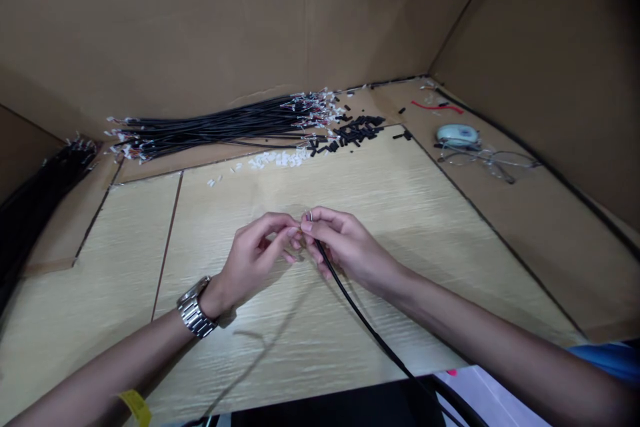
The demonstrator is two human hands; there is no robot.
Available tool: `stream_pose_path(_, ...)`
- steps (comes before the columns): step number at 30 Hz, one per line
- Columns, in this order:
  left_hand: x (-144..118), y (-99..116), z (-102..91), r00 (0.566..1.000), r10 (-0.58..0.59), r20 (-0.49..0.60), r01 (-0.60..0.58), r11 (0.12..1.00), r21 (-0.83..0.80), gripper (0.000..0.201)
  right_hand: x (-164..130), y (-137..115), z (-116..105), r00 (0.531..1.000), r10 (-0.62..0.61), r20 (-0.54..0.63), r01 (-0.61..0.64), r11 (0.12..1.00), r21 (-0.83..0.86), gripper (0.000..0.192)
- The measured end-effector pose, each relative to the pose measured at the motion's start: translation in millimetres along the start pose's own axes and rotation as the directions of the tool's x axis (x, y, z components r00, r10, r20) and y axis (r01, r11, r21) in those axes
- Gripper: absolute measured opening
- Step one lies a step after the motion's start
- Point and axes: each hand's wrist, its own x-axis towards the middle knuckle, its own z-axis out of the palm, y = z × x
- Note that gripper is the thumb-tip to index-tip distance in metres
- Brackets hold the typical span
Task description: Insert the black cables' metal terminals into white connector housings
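Note:
A black cable [356, 307] runs up from the table's front edge to my right hand [350, 243], whose thumb and fingers pinch it near its end. Thin wires show at that end, partly hidden by the fingers. My left hand [265, 243], with a metal watch on its wrist, meets the right one there. Its thumb and forefinger are pressed together at the wire ends; what lies between them is too small to make out. Both hands are held above the middle of the wooden tabletop [390, 213].
Bundled black cables [220, 121] with white-tipped ends lie along the back cardboard wall [200, 27]. Beside them are black tube pieces [357, 130] and small white pieces [283, 159]. Eyeglasses [493, 161], a pale blue rounded object [456, 135] and a red strip [435, 106] lie at right. More dark cables [45, 187] lie left.

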Motion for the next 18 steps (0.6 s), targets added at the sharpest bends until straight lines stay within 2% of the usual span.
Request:
stream_pose_path(3, 4.2, 2.3, -3.2, 0.992, -0.111, 0.059, 0.118, 0.985, -0.124, 0.016, 0.1, 1.6, -0.8, 0.999, -0.047, -0.021, 0.045, 0.995, -0.09, 0.024)
stream_pose_path(7, 11.8, 3.6, -8.1, 0.946, -0.265, 0.187, 0.312, 0.902, -0.299, 0.025, 0.7, 4.6, -3.4, 0.987, -0.146, -0.065, 0.134, 0.976, -0.172, 0.023)
stream_pose_path(12, 15.1, 4.5, -8.7, 0.913, -0.35, 0.209, 0.404, 0.849, -0.341, 0.018, -2.3, 4.9, -3.2, 0.97, -0.225, -0.094, 0.187, 0.934, -0.306, 0.018)
stream_pose_path(15, 16.1, 5.7, -8.9, 0.897, -0.367, 0.246, 0.435, 0.833, -0.343, 0.019, -5.8, 1.1, -1.0, 0.952, -0.296, -0.08, 0.226, 0.855, -0.467, 0.014)
stream_pose_path(18, 17.0, 5.9, -9.6, 0.892, -0.357, 0.278, 0.445, 0.803, -0.397, 0.018, -9.1, -4.0, 0.5, 0.904, -0.426, -0.04, 0.294, 0.686, -0.666, 0.01)
